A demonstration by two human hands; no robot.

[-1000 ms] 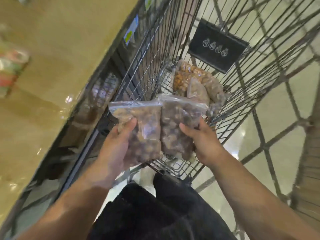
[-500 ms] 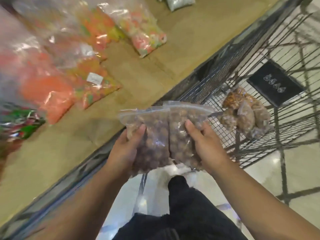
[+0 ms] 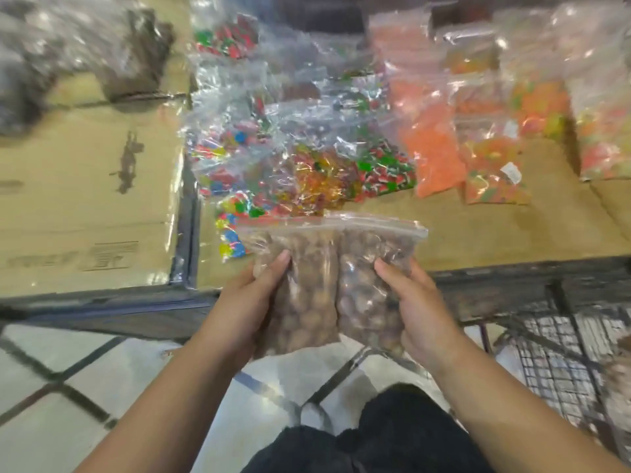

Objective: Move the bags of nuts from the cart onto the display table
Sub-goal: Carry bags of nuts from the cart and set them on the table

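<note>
Two clear zip bags of brown nuts are held side by side at the near edge of the display table [image 3: 495,230]. My left hand [image 3: 249,302] grips the left bag of nuts [image 3: 307,288] from its left side. My right hand [image 3: 420,308] grips the right bag of nuts [image 3: 368,295] from its right side. The bags touch each other, their zip tops pointing towards the table. The wire cart [image 3: 563,363] shows at the lower right, with a blurred brown shape at its right edge.
Cardboard covers the table. Several clear bags of colourful sweets [image 3: 307,158] lie just behind the nut bags, orange ones [image 3: 433,145] to the right. Dark bagged goods [image 3: 129,52] sit at the far left. Bare cardboard [image 3: 85,199] lies left of the sweets. Tiled floor below.
My view has swung from the cart to the table. Both hands have carried the two nut bags out of the cart and over to the table's near edge.
</note>
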